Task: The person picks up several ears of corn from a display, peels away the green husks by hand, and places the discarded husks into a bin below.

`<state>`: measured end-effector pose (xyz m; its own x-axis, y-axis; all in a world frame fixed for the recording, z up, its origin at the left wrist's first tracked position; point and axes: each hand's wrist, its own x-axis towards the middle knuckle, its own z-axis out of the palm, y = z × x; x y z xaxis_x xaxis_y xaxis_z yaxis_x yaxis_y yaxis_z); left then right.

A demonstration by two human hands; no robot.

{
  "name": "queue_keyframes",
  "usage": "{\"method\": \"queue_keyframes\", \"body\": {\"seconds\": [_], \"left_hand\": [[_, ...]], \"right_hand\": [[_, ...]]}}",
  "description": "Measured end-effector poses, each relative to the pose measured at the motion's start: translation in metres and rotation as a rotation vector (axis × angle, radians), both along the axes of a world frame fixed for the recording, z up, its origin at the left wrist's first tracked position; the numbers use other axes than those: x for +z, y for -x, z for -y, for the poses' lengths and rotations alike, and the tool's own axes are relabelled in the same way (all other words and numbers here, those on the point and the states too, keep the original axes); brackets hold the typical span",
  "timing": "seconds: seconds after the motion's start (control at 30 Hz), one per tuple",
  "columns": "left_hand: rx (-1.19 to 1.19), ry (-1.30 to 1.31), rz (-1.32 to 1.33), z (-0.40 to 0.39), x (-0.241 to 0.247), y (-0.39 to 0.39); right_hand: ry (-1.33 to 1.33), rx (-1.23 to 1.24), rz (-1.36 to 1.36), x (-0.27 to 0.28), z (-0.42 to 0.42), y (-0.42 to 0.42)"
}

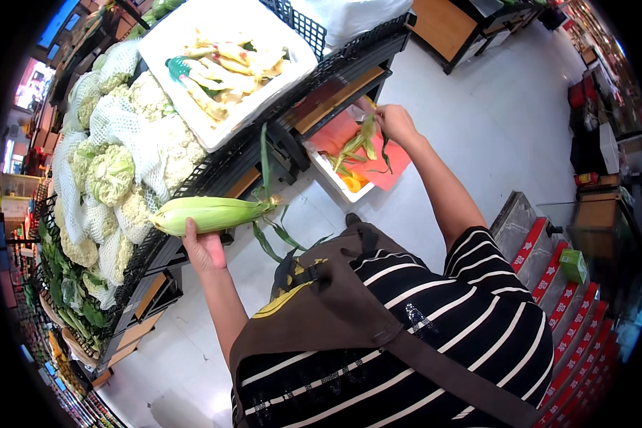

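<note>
My left hand [206,247] holds an ear of corn [214,214] still wrapped in pale green husk, tip to the left. Long leaf strips [266,160] hang and stick out around its stalk end. Over a white foam box [348,190] on the floor, my right hand [397,124] has its fingers closed on a bunch of loose corn husk leaves [366,142]. Red-pink sheet material [390,171] lies across that box, and something orange [353,182] shows inside it.
Cauliflowers [112,174] in white foam nets fill the black-railed display stand at left. A white foam box [214,142] of pale, pink-tipped roots or shoots rests on it. Leafy greens [69,278] lie lower left. Steps [545,283] with red printed edges, a small green box [573,266] on them, rise at right.
</note>
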<state>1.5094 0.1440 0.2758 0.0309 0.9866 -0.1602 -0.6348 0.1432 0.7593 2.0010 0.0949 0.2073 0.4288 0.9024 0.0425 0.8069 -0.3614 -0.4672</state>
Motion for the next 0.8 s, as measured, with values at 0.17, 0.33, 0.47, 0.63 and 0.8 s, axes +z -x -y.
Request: {"method": "queue_keyframes", "body": {"seconds": [0.17,0.33,0.47,0.63,0.8], "left_hand": [[0.013,0.021,0.136,-0.005,0.017,-0.014],[0.168,-0.120,0.117,-0.001,0.040,-0.027],[0.224,-0.237,0.076,0.002,0.049,-0.034],[0.086,-0.337,0.038,0.032,0.057,-0.049],[-0.219,-0.266,-0.178,0.072,0.049,-0.017]], "right_hand": [[-0.090,-0.081,0.038,-0.052,-0.016,-0.005],[0.250,0.394,-0.780,-0.018,-0.005,0.087],[0.562,0.883,-1.627,0.070,0.020,0.211],[0.042,0.427,-2.194,0.084,-0.019,0.275],[-0.227,0.313,-2.063,0.090,-0.038,0.251]]}}
